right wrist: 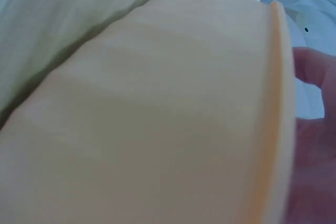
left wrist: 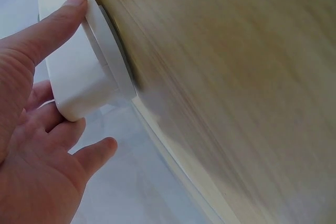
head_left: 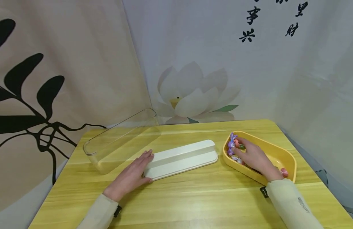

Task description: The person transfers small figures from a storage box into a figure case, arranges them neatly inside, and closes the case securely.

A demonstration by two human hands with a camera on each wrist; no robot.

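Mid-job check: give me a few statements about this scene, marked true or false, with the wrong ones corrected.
1. The left grip touches the long white plastic base. True.
2. The clear rectangular plastic box sits on the base. False: it stands on the yellow wood-grain table, behind and left of the base.
3. A purple long-eared figurine is in the yellow angular tray. True.
4. The right grip is outside the tray. False: it reaches inside.
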